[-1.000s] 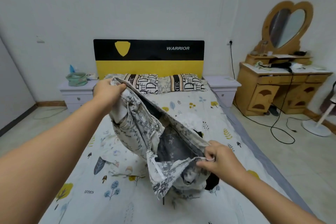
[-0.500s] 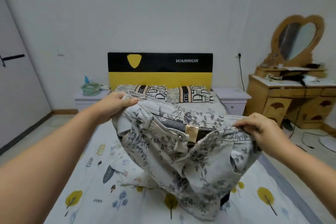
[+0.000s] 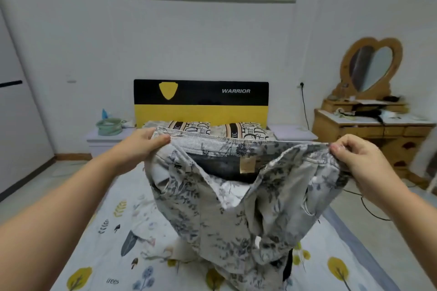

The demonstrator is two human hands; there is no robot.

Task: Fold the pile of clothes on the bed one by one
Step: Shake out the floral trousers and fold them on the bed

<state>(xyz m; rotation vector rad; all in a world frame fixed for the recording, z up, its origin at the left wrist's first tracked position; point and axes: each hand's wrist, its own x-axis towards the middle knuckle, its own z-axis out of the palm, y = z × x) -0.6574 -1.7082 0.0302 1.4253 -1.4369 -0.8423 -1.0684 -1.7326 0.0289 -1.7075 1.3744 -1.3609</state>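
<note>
While both hands, left hand [image 3: 144, 146] and right hand [image 3: 357, 160], pinched the waistband, the floral trousers [image 3: 236, 208] hung limp, probably light and floppy; waistband corners seemed the best grip.

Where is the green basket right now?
In the head view, the green basket sits on the left nightstand, beside the yellow-and-black headboard.

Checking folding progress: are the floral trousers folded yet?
No: the grey floral trousers hang unfolded, waistband stretched between left hand and right hand.

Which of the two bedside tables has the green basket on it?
The bedside table left of the headboard, beyond the left hand; it carries the green basket. The other doesn't.
</note>
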